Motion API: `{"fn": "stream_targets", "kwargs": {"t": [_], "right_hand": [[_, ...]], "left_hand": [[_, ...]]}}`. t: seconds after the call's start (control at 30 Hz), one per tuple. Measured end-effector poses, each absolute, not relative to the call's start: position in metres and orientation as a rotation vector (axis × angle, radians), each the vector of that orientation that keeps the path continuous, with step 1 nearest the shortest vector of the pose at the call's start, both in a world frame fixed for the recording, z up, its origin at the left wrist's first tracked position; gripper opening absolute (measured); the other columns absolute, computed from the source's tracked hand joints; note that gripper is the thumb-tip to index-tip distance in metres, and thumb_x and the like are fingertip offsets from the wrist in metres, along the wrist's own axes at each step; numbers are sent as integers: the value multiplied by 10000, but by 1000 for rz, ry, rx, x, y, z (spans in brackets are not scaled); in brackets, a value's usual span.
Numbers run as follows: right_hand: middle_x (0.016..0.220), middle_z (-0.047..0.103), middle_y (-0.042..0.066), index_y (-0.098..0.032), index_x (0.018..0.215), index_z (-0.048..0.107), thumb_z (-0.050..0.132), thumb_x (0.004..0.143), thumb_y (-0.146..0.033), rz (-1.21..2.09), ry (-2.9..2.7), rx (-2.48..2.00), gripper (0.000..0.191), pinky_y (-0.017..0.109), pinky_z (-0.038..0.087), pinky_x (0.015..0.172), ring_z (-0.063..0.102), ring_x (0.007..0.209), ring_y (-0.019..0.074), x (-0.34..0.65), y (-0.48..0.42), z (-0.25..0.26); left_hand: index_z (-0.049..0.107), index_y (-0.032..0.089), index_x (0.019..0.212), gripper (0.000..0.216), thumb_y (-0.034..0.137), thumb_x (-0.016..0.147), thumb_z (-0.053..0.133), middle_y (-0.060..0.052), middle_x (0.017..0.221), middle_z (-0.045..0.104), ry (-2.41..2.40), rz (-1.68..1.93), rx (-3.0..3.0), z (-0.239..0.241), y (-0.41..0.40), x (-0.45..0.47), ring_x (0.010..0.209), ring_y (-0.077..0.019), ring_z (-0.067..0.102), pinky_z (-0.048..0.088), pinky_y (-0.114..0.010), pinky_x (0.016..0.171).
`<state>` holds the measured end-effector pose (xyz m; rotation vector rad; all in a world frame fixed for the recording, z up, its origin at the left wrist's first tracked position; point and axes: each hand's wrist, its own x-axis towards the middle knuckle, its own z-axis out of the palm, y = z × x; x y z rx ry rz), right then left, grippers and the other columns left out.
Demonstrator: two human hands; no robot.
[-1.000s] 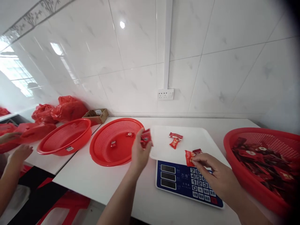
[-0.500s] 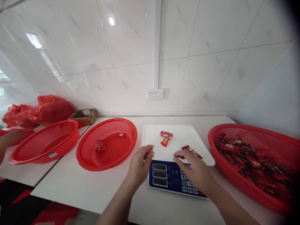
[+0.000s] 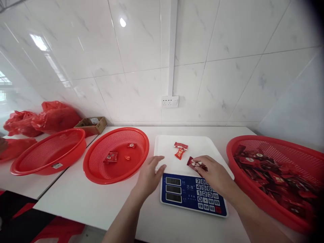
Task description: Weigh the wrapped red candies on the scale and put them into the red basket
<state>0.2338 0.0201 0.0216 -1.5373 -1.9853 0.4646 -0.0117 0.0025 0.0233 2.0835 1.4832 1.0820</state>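
My left hand hovers at the left edge of the digital scale, fingers apart and nothing in them. Over the scale's white pan, my right hand has its fingers closed on a dark red wrapped candy. Two other wrapped candies lie together on the pan: a dark red one and a brighter red one. To the left, a red basket holds a few wrapped candies, among them a small orange-red one.
A red basket on the right holds many wrapped candies. Another red basket stands at the left, near red plastic bags and a cardboard box. A wall socket is behind the scale.
My left hand has let go of a small red candy, and an orange-red one now lies in the left basket. My right hand has closed on the dark red candy on the pan.
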Motion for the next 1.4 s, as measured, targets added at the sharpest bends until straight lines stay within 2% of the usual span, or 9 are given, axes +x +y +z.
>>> {"fn": "stream_targets", "kwargs": {"t": [0.13,0.27,0.37,0.47,0.6,0.87,1.07,1.2,1.4], "right_hand": [[929,644,28,-247,912,605,478,868,-302,688,-1963,-1161,145,294,498,702,594,777,160,200,6,37],[1058,641,30,-251,1059,594,489,872,-340,811,-2039,-1154,232,320,504,815,608,906,163,189,15,47],[1339,505,79,-235,1264,514,456,895,-402,592,-2196,-1389,410,389,424,985,485,1209,218,195,45,44],[1469,352,116,-208,1338,473,494,873,-360,410,-2340,-1574,489,474,287,1081,238,1382,296,199,77,35],[1392,457,115,-214,1275,550,529,840,-311,450,-2422,-1602,446,459,375,1008,372,1308,329,197,99,28],[1066,618,122,-170,1014,629,356,876,-122,424,-2325,-1605,309,401,459,835,608,951,248,197,94,32],[1278,550,89,-217,1360,380,353,949,-355,596,-2204,-1319,434,292,518,782,621,986,174,134,92,74],[1497,312,80,-225,1475,175,380,941,-431,684,-2192,-1032,608,312,460,953,459,1253,188,84,92,93],[1530,241,62,-251,1453,295,456,904,-387,684,-2390,-1029,588,426,317,1096,249,1390,222,112,70,75]], "left_hand": [[559,215,1199,361,325,855,563,-59,1034,662,1096,1029,1822,21,3,15,792,-153,610,512,-264,664],[604,170,1020,242,322,844,538,-24,804,644,1107,1175,1600,20,9,6,627,-117,569,480,-226,563],[603,176,1010,234,327,852,519,-33,834,655,1495,1343,1633,26,13,-26,675,-139,590,491,-253,610],[577,195,1143,296,292,878,487,-84,1068,659,1914,1247,1758,34,13,-58,766,-177,625,499,-302,660],[523,209,1249,359,306,914,437,-116,1303,555,2172,976,1874,36,0,-77,953,-245,639,510,-334,669],[585,214,1154,290,313,914,455,-72,1075,692,2165,864,2034,25,-33,-77,967,-234,650,522,-313,706],[601,199,1100,245,288,912,470,-73,1057,692,2099,882,2137,17,-28,-73,959,-234,640,509,-325,732],[594,202,1111,239,262,914,474,-72,1072,692,2187,742,2150,15,-22,-70,937,-240,649,495,-333,730],[609,235,1106,259,234,910,441,-54,1060,703,2178,771,2179,14,-24,-79,942,-212,659,501,-298,736]]}}
